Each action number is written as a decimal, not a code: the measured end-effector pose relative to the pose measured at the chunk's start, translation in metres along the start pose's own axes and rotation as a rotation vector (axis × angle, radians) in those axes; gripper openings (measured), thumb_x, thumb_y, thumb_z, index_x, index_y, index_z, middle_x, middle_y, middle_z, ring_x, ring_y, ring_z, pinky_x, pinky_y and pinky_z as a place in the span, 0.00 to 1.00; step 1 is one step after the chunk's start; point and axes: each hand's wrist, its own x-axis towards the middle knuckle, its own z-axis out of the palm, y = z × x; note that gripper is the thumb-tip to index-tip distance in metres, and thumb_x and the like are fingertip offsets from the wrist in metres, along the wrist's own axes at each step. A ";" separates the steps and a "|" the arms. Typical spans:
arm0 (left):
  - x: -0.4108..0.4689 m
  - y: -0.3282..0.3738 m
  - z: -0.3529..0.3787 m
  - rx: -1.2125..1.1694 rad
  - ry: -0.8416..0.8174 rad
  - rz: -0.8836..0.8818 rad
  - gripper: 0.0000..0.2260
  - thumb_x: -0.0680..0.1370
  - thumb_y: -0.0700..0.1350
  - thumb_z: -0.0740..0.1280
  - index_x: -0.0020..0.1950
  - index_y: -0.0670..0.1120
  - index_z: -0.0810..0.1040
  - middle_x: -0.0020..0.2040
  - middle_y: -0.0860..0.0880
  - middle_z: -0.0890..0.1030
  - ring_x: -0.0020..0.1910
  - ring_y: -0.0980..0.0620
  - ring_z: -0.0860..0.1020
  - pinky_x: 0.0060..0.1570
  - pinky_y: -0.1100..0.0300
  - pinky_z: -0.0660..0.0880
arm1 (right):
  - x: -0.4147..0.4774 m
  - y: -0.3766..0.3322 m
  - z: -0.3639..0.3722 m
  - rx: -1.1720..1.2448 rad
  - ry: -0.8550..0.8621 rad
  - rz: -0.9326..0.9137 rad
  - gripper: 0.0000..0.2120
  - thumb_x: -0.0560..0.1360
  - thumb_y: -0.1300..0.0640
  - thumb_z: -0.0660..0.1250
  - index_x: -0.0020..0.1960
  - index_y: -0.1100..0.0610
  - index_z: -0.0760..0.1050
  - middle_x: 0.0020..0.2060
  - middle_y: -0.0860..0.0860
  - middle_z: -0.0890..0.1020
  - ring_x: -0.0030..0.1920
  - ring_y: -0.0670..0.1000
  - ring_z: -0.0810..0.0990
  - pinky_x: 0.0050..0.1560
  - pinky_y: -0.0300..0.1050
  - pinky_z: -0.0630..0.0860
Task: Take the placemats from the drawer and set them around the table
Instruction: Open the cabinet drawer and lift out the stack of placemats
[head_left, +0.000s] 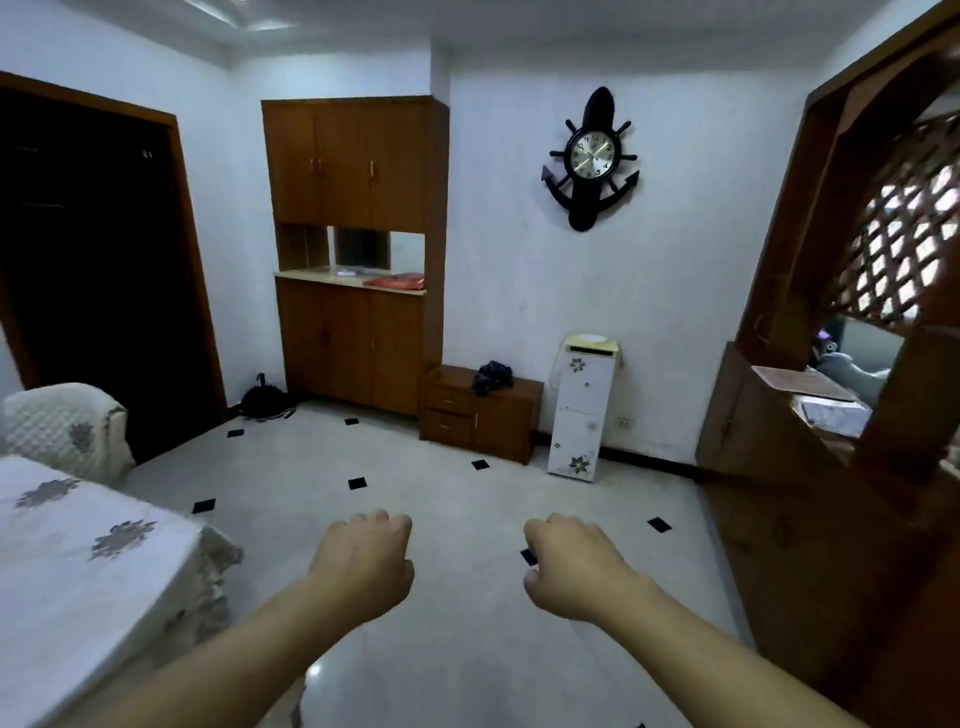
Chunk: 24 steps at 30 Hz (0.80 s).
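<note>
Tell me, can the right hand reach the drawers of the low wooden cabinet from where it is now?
Probably not yet. The right hand hovers empty over the floor, while the low wooden cabinet stands well beyond it. Only open floor lies between, so walking closer looks unobstructed.

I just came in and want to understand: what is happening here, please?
A person stands in a room with both arms held out in front. The left hand and the right hand have curled fingers and hold nothing. No placemats are in view. A small drawer unit, its drawers shut, stands by the far wall, and the cloth-covered table is at the left. The task seems not yet begun.
</note>
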 end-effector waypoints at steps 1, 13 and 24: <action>0.015 -0.009 0.001 -0.006 0.006 0.013 0.07 0.78 0.52 0.59 0.50 0.49 0.69 0.48 0.48 0.76 0.44 0.48 0.72 0.42 0.54 0.66 | 0.015 0.000 0.000 0.010 0.002 0.002 0.05 0.72 0.54 0.61 0.47 0.53 0.70 0.42 0.52 0.71 0.43 0.54 0.70 0.42 0.47 0.65; 0.197 -0.036 0.030 -0.034 0.006 0.065 0.07 0.78 0.51 0.59 0.45 0.49 0.64 0.49 0.47 0.76 0.44 0.46 0.73 0.41 0.54 0.65 | 0.188 0.045 0.010 0.018 0.022 0.023 0.08 0.73 0.51 0.62 0.48 0.54 0.68 0.49 0.55 0.76 0.45 0.57 0.71 0.44 0.48 0.65; 0.425 -0.029 0.056 -0.014 -0.010 -0.038 0.08 0.78 0.51 0.60 0.46 0.48 0.65 0.49 0.47 0.76 0.43 0.47 0.72 0.40 0.55 0.66 | 0.419 0.158 0.016 0.043 0.050 -0.065 0.07 0.74 0.51 0.63 0.47 0.54 0.69 0.43 0.51 0.71 0.43 0.53 0.71 0.43 0.47 0.68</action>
